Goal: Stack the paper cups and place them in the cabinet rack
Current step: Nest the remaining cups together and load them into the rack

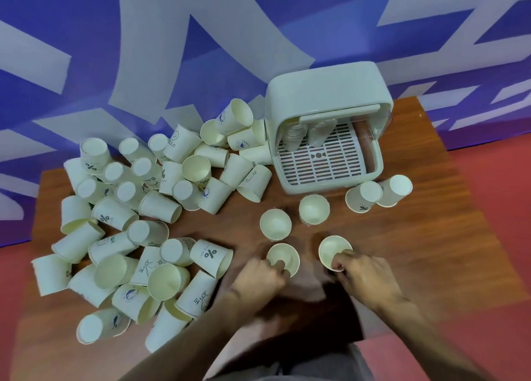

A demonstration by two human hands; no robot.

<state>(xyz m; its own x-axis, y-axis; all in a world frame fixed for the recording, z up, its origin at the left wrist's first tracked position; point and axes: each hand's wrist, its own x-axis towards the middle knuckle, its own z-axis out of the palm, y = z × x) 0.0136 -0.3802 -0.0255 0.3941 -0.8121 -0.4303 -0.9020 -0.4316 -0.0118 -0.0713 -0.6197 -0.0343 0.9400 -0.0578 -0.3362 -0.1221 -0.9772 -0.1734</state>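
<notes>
Several white paper cups lie tumbled in a pile (138, 225) over the left half of the wooden table (402, 251). My left hand (258, 280) pinches the near rim of an upright cup (283, 255), a fingertip inside it. My right hand (365, 274) pinches the rim of another upright cup (333, 250) the same way. Two more upright cups (275, 225) (314, 209) stand just beyond them. The white cabinet rack (324, 127) sits at the back right with its lid raised, and stacked cups (296, 135) stand on its slatted tray.
Two cups (363, 196) (395, 190) lie on their sides right of the rack's front. Behind the table a blue and white patterned wall rises. Red floor shows on the right and lower left. The table's right part is bare wood.
</notes>
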